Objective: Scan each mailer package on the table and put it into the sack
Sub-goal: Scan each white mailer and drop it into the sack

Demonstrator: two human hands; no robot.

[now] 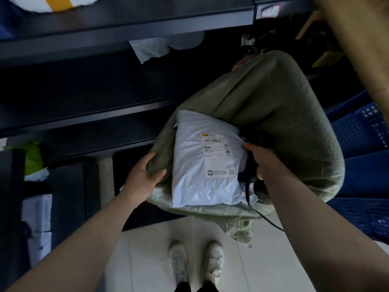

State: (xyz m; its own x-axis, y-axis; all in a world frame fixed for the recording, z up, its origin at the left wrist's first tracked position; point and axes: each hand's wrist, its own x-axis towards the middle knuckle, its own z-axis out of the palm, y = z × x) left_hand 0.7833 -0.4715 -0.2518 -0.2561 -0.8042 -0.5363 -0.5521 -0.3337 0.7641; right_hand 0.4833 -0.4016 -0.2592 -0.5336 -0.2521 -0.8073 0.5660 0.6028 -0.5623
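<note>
A white mailer package (202,165) with a printed shipping label lies label-up in the mouth of a grey-green woven sack (284,114) that stands on the floor. My left hand (145,175) grips the sack's left rim beside the mailer. My right hand (265,163) is closed around a black handheld scanner (250,171), and its thumb touches the mailer's right edge. The scanner's black cable (261,213) trails down over the sack's front rim. Most of the scanner is hidden behind my hand and the mailer.
Dark metal shelves (105,49) run along the left and top. A white plastic bag (151,49) hangs from one shelf. Blue plastic crates (362,165) stand to the right of the sack. A brown surface (362,39) fills the upper right. My white shoes (195,264) stand on pale floor tiles.
</note>
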